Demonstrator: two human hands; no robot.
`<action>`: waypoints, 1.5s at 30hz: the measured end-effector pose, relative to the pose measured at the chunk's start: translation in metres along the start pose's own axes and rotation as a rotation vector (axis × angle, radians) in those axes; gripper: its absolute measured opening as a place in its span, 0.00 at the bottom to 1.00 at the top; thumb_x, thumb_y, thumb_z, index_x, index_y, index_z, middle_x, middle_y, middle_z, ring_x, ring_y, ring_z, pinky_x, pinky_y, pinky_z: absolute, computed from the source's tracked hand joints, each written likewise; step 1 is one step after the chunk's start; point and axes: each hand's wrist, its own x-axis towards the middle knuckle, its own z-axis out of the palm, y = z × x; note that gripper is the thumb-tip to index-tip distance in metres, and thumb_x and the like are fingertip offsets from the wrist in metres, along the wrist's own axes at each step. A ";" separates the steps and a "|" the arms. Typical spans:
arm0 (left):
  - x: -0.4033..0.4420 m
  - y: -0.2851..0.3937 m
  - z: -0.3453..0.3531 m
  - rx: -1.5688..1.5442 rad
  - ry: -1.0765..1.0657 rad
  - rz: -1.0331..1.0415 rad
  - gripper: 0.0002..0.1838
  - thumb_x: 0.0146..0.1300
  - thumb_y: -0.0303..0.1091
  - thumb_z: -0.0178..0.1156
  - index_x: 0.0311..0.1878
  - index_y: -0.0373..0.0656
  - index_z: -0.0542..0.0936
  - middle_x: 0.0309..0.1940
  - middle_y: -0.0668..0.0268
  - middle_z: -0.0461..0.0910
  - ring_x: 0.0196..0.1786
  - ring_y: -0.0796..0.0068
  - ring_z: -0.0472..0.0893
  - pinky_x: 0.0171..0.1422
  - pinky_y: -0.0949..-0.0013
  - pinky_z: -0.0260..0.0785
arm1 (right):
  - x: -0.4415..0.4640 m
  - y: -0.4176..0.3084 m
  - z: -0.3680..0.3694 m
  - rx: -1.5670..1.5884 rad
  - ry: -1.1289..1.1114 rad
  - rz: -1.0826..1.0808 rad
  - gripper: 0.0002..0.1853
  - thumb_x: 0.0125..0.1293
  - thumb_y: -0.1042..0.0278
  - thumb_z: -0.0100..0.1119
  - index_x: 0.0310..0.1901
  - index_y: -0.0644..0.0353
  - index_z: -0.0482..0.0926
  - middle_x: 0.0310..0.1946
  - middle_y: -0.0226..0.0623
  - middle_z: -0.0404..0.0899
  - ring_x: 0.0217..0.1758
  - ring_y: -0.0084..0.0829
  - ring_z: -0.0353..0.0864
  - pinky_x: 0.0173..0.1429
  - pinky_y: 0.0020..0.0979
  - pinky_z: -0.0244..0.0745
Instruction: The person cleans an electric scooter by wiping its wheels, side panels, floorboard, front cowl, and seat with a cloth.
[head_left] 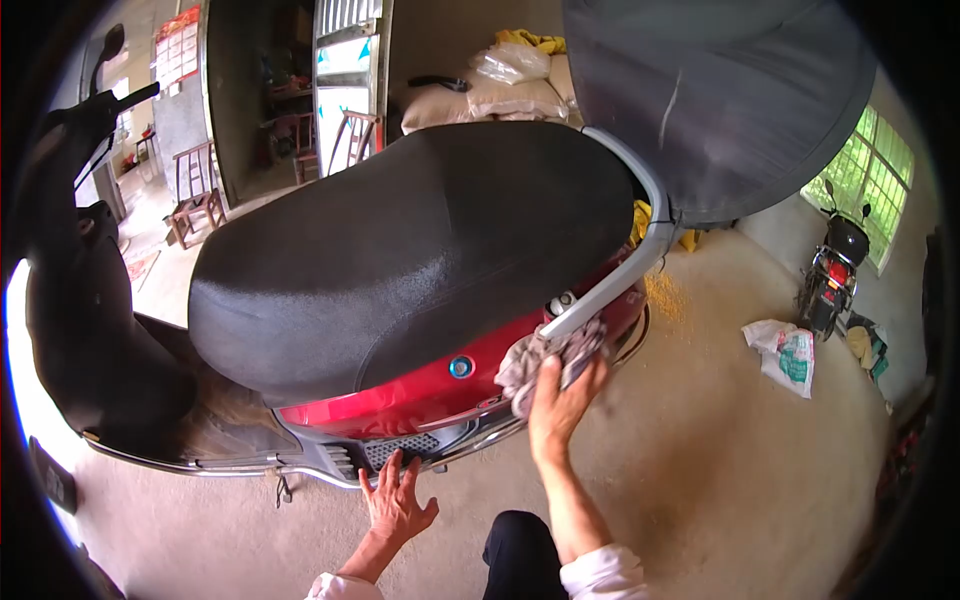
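A red scooter with a long black seat [400, 240] fills the middle of the view. My right hand [565, 405] presses a crumpled greyish cloth [520, 370] against the red side panel [400, 400], just below the grey grab rail [610, 300]. Part of the cloth is hidden behind the fingers. My left hand [398, 508] has its fingers spread, with the fingertips by the black perforated footrest [400, 450] at the scooter's lower edge. Whether they touch it I cannot tell. A round blue-ringed lock [460, 367] sits on the panel between the hands.
A dark cover or box [710, 110] rises behind the seat. Stuffed sacks [515, 100] lie at the back, and yellow grain [670, 297] is scattered on the floor. At right are a white bag [785, 355] and another motorcycle [832, 265]. A wooden chair [195, 190] stands at left.
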 end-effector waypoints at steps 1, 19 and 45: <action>0.000 0.001 0.001 0.014 -0.003 0.007 0.43 0.45 0.49 0.70 0.68 0.50 0.70 0.71 0.50 0.61 0.73 0.53 0.63 0.72 0.25 0.41 | -0.013 -0.001 0.001 -0.011 -0.030 0.019 0.36 0.65 0.59 0.59 0.68 0.73 0.59 0.66 0.58 0.58 0.70 0.55 0.59 0.73 0.54 0.53; 0.001 -0.007 0.018 0.028 0.026 0.006 0.43 0.41 0.47 0.70 0.65 0.47 0.71 0.67 0.46 0.65 0.69 0.48 0.65 0.73 0.27 0.41 | 0.002 -0.087 0.007 -0.447 -0.381 -0.309 0.46 0.40 0.53 0.80 0.61 0.66 0.71 0.64 0.60 0.66 0.64 0.54 0.64 0.66 0.53 0.65; 0.001 -0.008 -0.002 -0.019 0.005 0.050 0.42 0.49 0.49 0.69 0.69 0.53 0.67 0.71 0.53 0.61 0.73 0.53 0.63 0.76 0.32 0.43 | 0.179 0.125 -0.043 -0.018 -0.271 -0.201 0.24 0.70 0.48 0.53 0.51 0.64 0.75 0.47 0.42 0.78 0.50 0.38 0.75 0.58 0.36 0.69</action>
